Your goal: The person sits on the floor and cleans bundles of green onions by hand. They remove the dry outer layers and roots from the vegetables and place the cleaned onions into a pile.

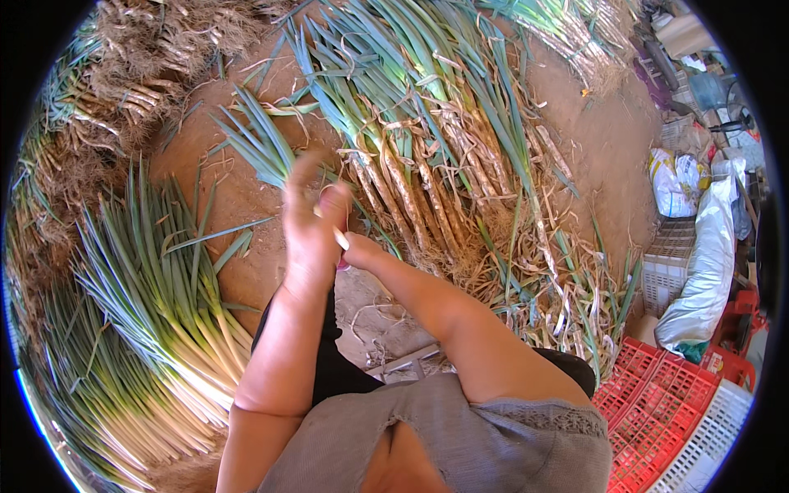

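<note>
A green onion stalk runs between my hands, its white shaft (340,238) showing in the gap and its blue-green leaves (262,138) fanning out beyond my left fingers. My right hand (362,251) is closed around the lower end of the shaft. Blurred by motion, my left hand (311,209) lies along the stalk with the thumb beside it; whether its fingers grip is unclear. Just past my hands lies a heap of unpeeled green onions (419,179) with brown, dry outer skins and roots. To the left are cleaned green onions (172,308) with pale, smooth shafts.
Bundled rooted onions (142,86) are piled at the far left, with another bundle (579,43) at the far right. Dry peelings (555,296) litter the dirt floor. Red plastic crates (659,407), a white sack (699,265) and a pale crate (666,265) line the right.
</note>
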`<move>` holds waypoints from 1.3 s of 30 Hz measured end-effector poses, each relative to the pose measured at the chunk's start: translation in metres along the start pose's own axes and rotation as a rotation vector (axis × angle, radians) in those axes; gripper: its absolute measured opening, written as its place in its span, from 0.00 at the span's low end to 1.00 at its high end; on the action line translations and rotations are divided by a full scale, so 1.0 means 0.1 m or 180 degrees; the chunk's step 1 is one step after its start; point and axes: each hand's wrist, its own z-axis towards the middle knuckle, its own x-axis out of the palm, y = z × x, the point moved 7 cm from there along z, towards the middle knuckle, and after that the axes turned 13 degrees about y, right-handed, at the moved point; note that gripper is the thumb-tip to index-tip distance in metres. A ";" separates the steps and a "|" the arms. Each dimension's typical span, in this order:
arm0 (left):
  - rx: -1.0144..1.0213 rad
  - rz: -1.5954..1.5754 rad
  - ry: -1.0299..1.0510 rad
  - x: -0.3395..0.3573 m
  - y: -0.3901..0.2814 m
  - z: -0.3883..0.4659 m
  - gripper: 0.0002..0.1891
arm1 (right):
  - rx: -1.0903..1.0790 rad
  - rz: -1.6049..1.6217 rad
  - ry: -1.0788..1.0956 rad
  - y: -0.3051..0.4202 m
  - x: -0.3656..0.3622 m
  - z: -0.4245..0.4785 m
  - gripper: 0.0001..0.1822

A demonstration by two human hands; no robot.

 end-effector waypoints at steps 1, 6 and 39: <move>0.0200 -0.0164 0.0509 0.17 0.08 -0.01 0.22 | -0.0383 0.0190 -0.0077 0.08 -0.03 0.01 0.20; 0.0257 0.1060 0.2233 0.76 0.14 -0.46 0.20 | -0.0532 -0.1005 -0.0745 0.06 -0.06 0.47 0.20; -0.1405 -0.3721 0.0476 2.18 0.95 -0.31 0.30 | -0.0529 -0.2895 -0.3559 -0.47 -1.12 -5.40 0.16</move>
